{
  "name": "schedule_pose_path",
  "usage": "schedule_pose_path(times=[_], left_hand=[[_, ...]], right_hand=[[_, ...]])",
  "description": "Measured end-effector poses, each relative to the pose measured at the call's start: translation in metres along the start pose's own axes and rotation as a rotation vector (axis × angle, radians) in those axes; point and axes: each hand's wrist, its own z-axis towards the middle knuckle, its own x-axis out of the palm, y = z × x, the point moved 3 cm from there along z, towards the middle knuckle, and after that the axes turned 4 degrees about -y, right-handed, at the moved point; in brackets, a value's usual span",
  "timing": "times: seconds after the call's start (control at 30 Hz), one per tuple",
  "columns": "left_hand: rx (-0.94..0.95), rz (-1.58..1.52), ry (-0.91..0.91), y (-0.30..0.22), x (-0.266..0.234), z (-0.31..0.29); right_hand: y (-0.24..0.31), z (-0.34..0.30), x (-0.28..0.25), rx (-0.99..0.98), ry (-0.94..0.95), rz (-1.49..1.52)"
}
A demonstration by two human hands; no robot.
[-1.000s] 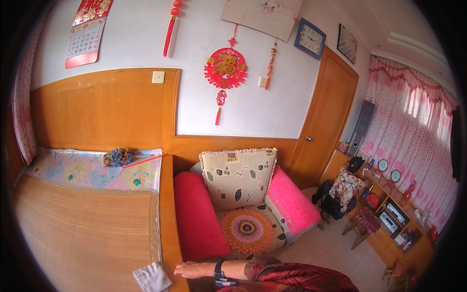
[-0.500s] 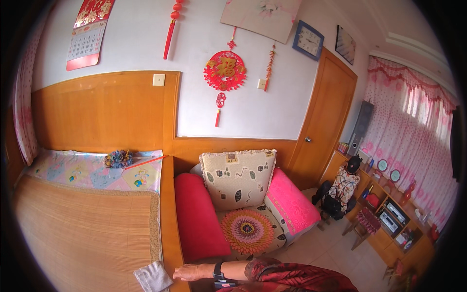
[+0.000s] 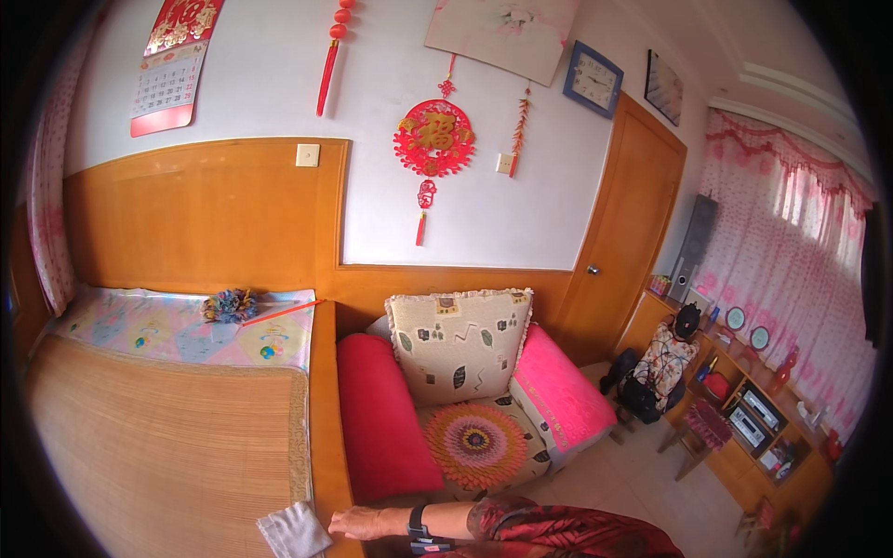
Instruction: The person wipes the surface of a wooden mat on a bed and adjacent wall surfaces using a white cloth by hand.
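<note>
My right hand [image 3: 358, 524] reaches leftward across the bottom of the view, in a dark red patterned sleeve with a black watch [image 3: 419, 523] on the wrist. It is at the wooden bed edge [image 3: 332, 418], its fingers pointing down and mostly hidden. Right beside the fingertips lies a crumpled grey cloth [image 3: 293, 530], on the corner of the woven mat [image 3: 167, 428]; whether the fingers touch it I cannot tell. My left hand does not show.
An armchair [image 3: 372, 418] with pink armrest covers and a large cushion [image 3: 460, 344] stands right of the bed. A multicoloured fluffy bundle [image 3: 229, 305] and a red stick [image 3: 281, 312] lie at the bed's far end. Another person [image 3: 662, 363] sits by the cabinet [image 3: 744, 474] at the right.
The view has shifted very slightly. The seated person at the right has raised their head and leaned a little. My right hand and the grey cloth stay in nearly the same places.
</note>
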Motion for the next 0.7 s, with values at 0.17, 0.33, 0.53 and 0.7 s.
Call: schedule_pose_path(times=[0.17,0.33,0.53,0.7], left_hand=[[-0.027,0.088,0.085,-0.021,-0.045,-0.005],[-0.025,0.153,0.073,-0.023,-0.061,-0.003],[0.038,0.092,0.039,-0.001,-0.028,0.0],[0.006,0.108,0.018,-0.021,-0.068,0.0]], right_hand=[[0.0,0.006,-0.001,-0.031,0.014,0.035],[-0.017,0.02,0.002,-0.07,0.065,-0.034],[-0.037,0.041,0.001,-0.09,0.023,-0.054],[-0.044,0.051,-0.001,-0.103,0.063,-0.064]])
